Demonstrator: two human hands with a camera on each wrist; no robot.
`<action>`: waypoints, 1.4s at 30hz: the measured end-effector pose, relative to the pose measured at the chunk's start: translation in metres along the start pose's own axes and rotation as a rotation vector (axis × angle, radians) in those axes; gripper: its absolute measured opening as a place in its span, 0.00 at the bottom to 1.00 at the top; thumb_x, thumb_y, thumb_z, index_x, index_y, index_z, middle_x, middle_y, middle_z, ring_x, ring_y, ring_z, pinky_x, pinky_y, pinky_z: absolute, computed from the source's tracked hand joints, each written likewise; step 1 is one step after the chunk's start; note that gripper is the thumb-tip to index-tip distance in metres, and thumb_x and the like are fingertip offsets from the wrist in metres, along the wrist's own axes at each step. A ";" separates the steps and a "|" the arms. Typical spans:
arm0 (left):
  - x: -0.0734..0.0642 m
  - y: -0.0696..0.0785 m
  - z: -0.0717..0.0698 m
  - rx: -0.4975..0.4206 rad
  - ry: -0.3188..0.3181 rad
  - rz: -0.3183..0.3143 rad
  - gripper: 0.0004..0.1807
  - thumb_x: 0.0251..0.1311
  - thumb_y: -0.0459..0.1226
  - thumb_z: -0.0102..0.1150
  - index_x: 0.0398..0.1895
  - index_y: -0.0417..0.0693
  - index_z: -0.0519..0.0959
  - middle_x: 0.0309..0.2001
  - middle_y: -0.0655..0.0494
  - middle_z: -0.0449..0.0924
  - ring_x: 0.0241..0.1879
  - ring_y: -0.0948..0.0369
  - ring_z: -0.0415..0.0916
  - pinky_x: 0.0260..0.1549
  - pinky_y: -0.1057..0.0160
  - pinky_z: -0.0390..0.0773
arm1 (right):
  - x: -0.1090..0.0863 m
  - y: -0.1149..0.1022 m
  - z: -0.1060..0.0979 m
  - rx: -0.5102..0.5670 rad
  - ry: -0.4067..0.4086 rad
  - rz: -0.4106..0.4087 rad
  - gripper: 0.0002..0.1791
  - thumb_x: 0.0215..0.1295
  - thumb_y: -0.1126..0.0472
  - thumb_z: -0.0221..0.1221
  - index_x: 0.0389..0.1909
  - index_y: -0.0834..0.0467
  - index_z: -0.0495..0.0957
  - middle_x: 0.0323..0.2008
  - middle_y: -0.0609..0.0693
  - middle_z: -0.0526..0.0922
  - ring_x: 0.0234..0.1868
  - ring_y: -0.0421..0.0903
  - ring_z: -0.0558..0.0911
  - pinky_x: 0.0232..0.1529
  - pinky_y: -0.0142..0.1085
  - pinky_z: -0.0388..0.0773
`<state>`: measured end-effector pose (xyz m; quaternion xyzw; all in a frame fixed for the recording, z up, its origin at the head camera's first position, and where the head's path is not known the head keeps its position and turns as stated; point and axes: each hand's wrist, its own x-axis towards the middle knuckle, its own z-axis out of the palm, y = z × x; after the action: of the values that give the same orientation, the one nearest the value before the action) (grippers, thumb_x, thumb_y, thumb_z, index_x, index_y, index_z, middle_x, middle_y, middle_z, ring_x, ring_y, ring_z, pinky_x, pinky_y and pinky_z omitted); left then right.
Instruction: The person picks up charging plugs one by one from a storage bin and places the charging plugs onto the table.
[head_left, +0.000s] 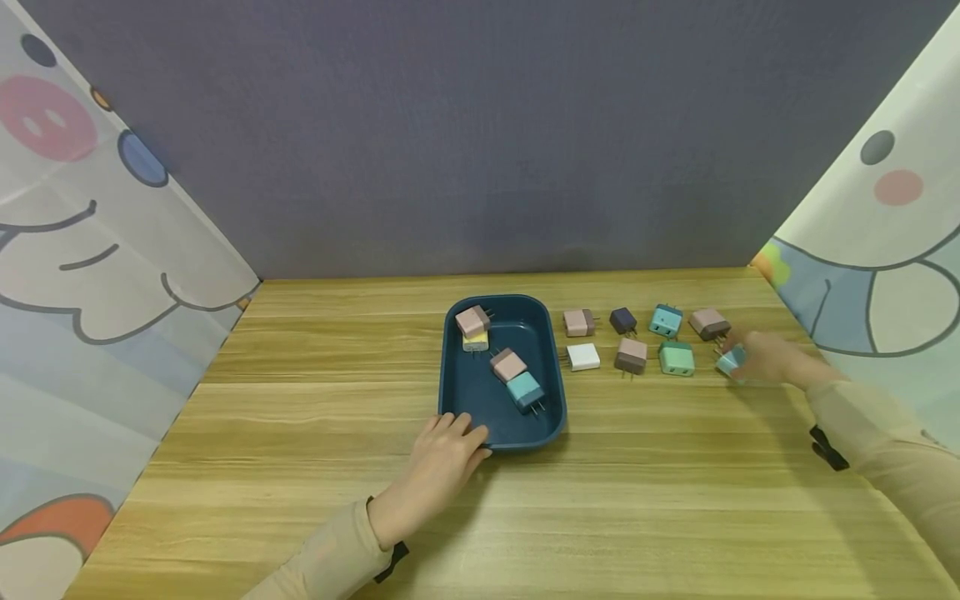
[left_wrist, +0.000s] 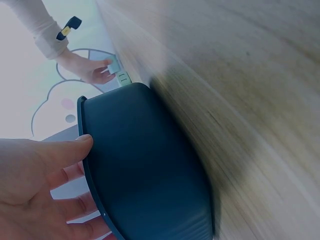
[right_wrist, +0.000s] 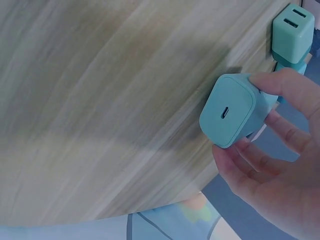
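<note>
A dark blue plastic bin (head_left: pixel 501 421) stands on the table, with several chargers inside, among them a pink one (head_left: pixel 509 365) and a blue one (head_left: pixel 525 390). My left hand (head_left: pixel 442 454) grips the bin's near rim, thumb outside and fingers over the edge, as the left wrist view shows. At the right, my right hand (head_left: pixel 768 358) pinches a light blue charger (right_wrist: pixel 227 111) between thumb and fingers; its single port faces the right wrist camera. Beside it are a green charger (head_left: pixel 677 358) and a pink-brown charger (head_left: pixel 709 323).
Right of the bin lie more wall chargers in two loose rows: a white one (head_left: pixel 582 357), a dark navy one (head_left: pixel 622 320), another blue one (head_left: pixel 665 320) and pink-brown ones (head_left: pixel 631 356). A grey panel (head_left: pixel 480 150) rises behind the wooden table (head_left: pixel 315 400); cartoon-printed sheets flank it.
</note>
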<state>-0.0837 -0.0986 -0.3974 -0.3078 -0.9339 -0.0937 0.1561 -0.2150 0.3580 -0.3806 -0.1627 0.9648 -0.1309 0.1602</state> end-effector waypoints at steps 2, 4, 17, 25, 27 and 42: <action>0.000 0.000 0.000 0.003 -0.001 0.001 0.07 0.48 0.41 0.63 0.25 0.52 0.75 0.23 0.59 0.68 0.24 0.62 0.63 0.27 0.66 0.62 | 0.000 0.001 0.001 0.017 -0.003 -0.003 0.23 0.44 0.64 0.62 0.39 0.73 0.68 0.32 0.68 0.76 0.27 0.54 0.75 0.27 0.45 0.72; 0.000 0.000 0.000 0.004 -0.002 0.001 0.07 0.48 0.41 0.63 0.25 0.52 0.75 0.23 0.59 0.68 0.24 0.62 0.63 0.27 0.66 0.62 | 0.001 0.002 0.002 0.024 0.008 -0.012 0.22 0.43 0.65 0.62 0.38 0.73 0.68 0.31 0.67 0.76 0.26 0.52 0.74 0.27 0.44 0.72; 0.000 0.000 0.000 0.010 -0.005 0.003 0.06 0.48 0.41 0.63 0.25 0.52 0.75 0.23 0.59 0.68 0.24 0.62 0.63 0.27 0.66 0.63 | 0.000 0.003 0.007 -0.002 0.029 -0.018 0.22 0.42 0.66 0.62 0.38 0.73 0.69 0.35 0.72 0.74 0.28 0.53 0.75 0.29 0.47 0.72; 0.000 0.001 -0.002 0.002 -0.008 0.001 0.06 0.49 0.41 0.63 0.25 0.52 0.75 0.23 0.59 0.68 0.23 0.62 0.62 0.27 0.65 0.62 | 0.000 0.004 0.007 -0.011 0.028 -0.028 0.22 0.42 0.65 0.62 0.38 0.74 0.70 0.35 0.73 0.75 0.36 0.68 0.74 0.33 0.53 0.71; 0.001 0.001 -0.002 0.004 -0.015 -0.002 0.06 0.49 0.41 0.62 0.26 0.52 0.75 0.23 0.59 0.68 0.24 0.62 0.62 0.28 0.65 0.62 | 0.000 0.004 0.007 -0.009 0.019 -0.023 0.22 0.43 0.65 0.62 0.38 0.74 0.69 0.36 0.74 0.74 0.37 0.70 0.73 0.34 0.53 0.71; 0.000 0.000 0.000 -0.004 -0.011 -0.009 0.06 0.49 0.41 0.63 0.26 0.52 0.76 0.23 0.59 0.68 0.24 0.62 0.62 0.28 0.65 0.62 | -0.002 0.001 0.003 -0.003 0.005 -0.032 0.21 0.46 0.66 0.60 0.40 0.74 0.70 0.38 0.74 0.73 0.38 0.71 0.72 0.34 0.55 0.71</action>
<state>-0.0841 -0.0985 -0.3972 -0.3045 -0.9358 -0.0945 0.1502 -0.2122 0.3590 -0.3830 -0.1778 0.9626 -0.1325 0.1556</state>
